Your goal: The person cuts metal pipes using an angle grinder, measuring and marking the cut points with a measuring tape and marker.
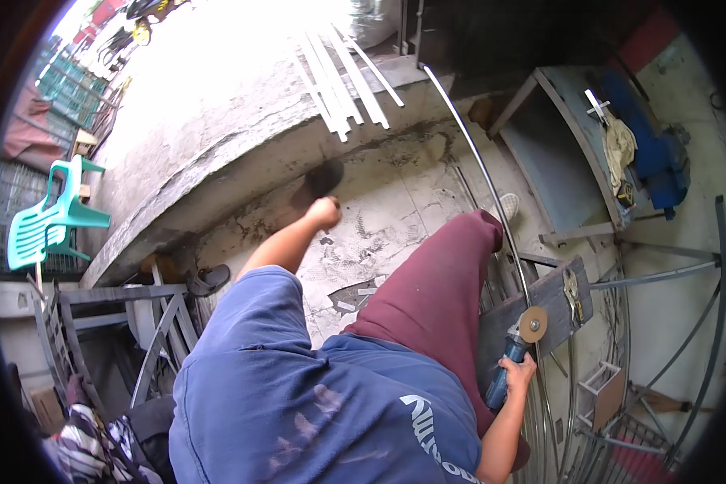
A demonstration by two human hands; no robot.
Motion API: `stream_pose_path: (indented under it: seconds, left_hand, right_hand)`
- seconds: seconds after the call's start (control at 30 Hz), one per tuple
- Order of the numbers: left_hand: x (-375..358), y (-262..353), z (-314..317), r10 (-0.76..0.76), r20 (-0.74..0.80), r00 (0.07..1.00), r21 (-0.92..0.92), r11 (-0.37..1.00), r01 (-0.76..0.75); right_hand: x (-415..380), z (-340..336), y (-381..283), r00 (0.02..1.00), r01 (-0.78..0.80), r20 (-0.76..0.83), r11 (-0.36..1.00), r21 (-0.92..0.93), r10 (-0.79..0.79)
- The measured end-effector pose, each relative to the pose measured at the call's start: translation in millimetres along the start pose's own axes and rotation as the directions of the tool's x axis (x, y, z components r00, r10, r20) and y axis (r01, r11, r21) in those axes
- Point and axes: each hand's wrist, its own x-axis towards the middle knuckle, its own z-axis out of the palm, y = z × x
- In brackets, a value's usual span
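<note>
My right hand (518, 373) is wrapped around the body of a blue angle grinder (508, 360). The grinder's tan disc (532, 324) faces up, over the near end of a long, curved-looking metal tube (477, 153). That tube runs from the concrete ledge past my knee to a dark wooden board (512, 319). My left hand (325, 212) hangs out to the left above the stained floor, its fingers curled closed. Whatever it may hold is hidden; I cannot tell.
Several pale metal bars (343, 81) lie across the concrete ledge (218, 165). A green plastic chair (60, 211) stands at left, above a metal frame (125, 310). To the right are a cabinet-like frame (569, 161), a cloth (619, 149), and metal racks (661, 277). Sandals (208, 280) lie on the floor.
</note>
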Motion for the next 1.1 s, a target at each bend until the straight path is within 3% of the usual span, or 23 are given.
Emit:
stream_pose_path:
  seconds: [0.03, 0.1, 0.13, 0.2, 0.27, 0.37, 0.4, 0.5, 0.57, 0.6, 0.63, 0.67, 0.7, 0.77, 0.83, 0.87, 0.9, 1.0, 1.1]
  left_hand:
    - [-29.6, -20.3, 26.9, 0.168, 0.099, 0.981, 0.189, 0.964, -0.185]
    - [-68.9, -69.2, 96.0, 0.199, 0.393, 0.898, 0.42, 0.83, -0.367]
    - [-107.1, -70.5, 111.7, 0.116, 0.504, 0.856, 0.456, 0.806, -0.378]
    - [-165.2, -111.1, 156.0, 0.154, 0.548, 0.822, 0.339, 0.858, -0.386]
    - [-224.1, -137.9, 177.4, 0.221, 0.496, 0.84, 0.253, 0.888, -0.384]
    - [-299.5, -145.2, 158.0, 0.148, 0.416, 0.897, 0.25, 0.93, -0.269]
    - [-309.4, -152.4, 156.5, 0.132, 0.386, 0.913, 0.257, 0.935, -0.244]
    - [-314.6, -157.2, 157.5, 0.098, 0.321, 0.942, 0.277, 0.941, -0.192]
    - [-300.9, -157.7, 146.0, 0.064, 0.312, 0.948, 0.307, 0.937, -0.164]
    - [-294.8, -154.0, 138.3, 0.051, 0.234, 0.971, 0.287, 0.951, -0.119]
    - [-282.5, -153.0, 129.9, 0.083, 0.171, 0.982, 0.247, 0.961, -0.125]
    - [-276.1, -138.6, 115.8, 0.108, 0.106, 0.989, 0.218, 0.968, -0.129]
    - [-260.3, -128.1, 111.8, 0.146, -0.004, 0.989, 0.142, 0.979, -0.144]
    - [-232.8, -88.6, 89.1, 0.222, -0.199, 0.955, 0.011, 0.974, -0.224]
    - [-200.1, -31.0, 62.9, 0.377, -0.39, 0.84, -0.131, 0.88, -0.456]
    - [-198.1, 14.5, 44.4, 0.388, -0.437, 0.812, -0.127, 0.867, -0.482]
    - [-184.6, 50.6, 34.5, 0.384, -0.451, 0.806, -0.202, 0.835, -0.511]
    - [-163.2, 165.8, 9.7, 0.551, -0.491, 0.675, -0.149, 0.71, -0.688]
    - [-165.0, 281.5, -1.6, 0.776, -0.38, 0.504, -0.019, 0.538, -0.843]
  right_hand:
    - [4.0, 4.7, 6.6, 0.999, 0.04, -0.009, 0.998, -0.046, -0.041]
    - [7.0, 10.0, 11.9, 0.99, 0.136, -0.024, 0.98, -0.143, -0.141]
    - [12.7, 9.0, 22.8, 0.984, 0.169, -0.023, 0.973, -0.16, -0.175]
    - [23.7, 11.0, 36.2, 0.978, 0.201, -0.031, 0.972, -0.12, -0.206]
    - [34.6, 9.7, 40.6, 0.978, 0.207, -0.012, 0.97, -0.126, -0.21]
    - [63.1, 15.3, 70.4, 0.967, 0.215, -0.083, 0.947, -0.237, -0.241]
    - [67.1, 19.8, 66.6, 0.971, 0.217, -0.061, 0.956, -0.2, -0.233]
    - [63.9, 18.3, 62.6, 0.973, 0.206, -0.075, 0.968, -0.143, -0.218]
    - [69.8, 17.4, 68.2, 0.958, 0.259, -0.067, 0.944, -0.206, -0.278]
    - [86.5, 18.3, 89.1, 0.961, 0.252, -0.045, 0.934, -0.253, -0.271]
    - [98.6, 20.4, 113.1, 0.932, 0.331, -0.038, 0.888, -0.32, -0.361]
    - [71.3, 13.6, 84.4, 0.969, 0.246, 0.045, 0.942, -0.227, -0.242]
    - [87.5, 26.9, 130.4, 0.894, 0.42, -0.072, 0.882, -0.212, -0.443]
    - [23.1, 12.7, 49.1, 0.965, 0.232, -0.023, 0.888, -0.397, -0.263]
    - [6.1, 12.2, 49.9, 0.973, 0.204, -0.008, 0.879, -0.432, -0.23]
    - [-4.8, 6.4, 44.7, 0.981, 0.178, 0.003, 0.883, -0.435, -0.196]
    - [-17.3, -7.1, 25.0, 0.998, 0.045, 0.051, 0.89, -0.453, -0.024]
    - [-36.9, -33.9, 24.3, 0.988, 0.017, 0.143, 0.861, -0.509, 0.065]
    - [-56.4, -86.3, 9.9, 0.887, -0.06, 0.368, 0.862, -0.504, 0.278]
